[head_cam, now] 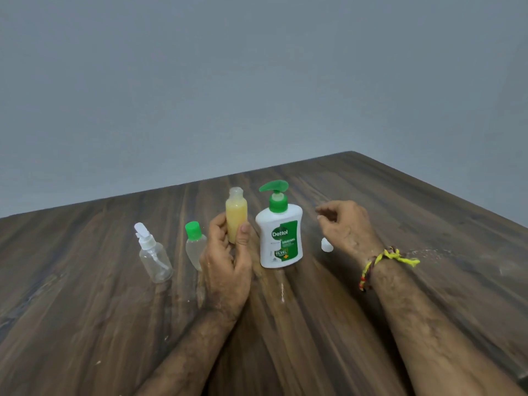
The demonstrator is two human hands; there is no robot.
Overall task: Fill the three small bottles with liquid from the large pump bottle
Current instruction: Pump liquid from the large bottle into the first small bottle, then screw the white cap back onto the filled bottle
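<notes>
The large pump bottle [280,238], white with a green pump head and a Dettol label, stands upright on the dark wood-grain surface [400,210]. Just left of it, the left hand [228,252] grips an uncapped small bottle [236,217] filled with yellowish liquid, fingers and thumb curled round its lower half, holding it upright. Further left of the pump bottle stands a green-capped small bottle [195,244], partly hidden behind that hand, and beyond it a clear spray bottle [154,252] with a white spray top. To the right of the pump bottle the right hand [345,224] hovers above the surface with fingers loosely curled; it seems to hold nothing, though the fingertips are blurred. A small white cap [327,244] lies just right of the pump bottle, below that hand. The right wrist wears a braided yellow thread [385,260].
</notes>
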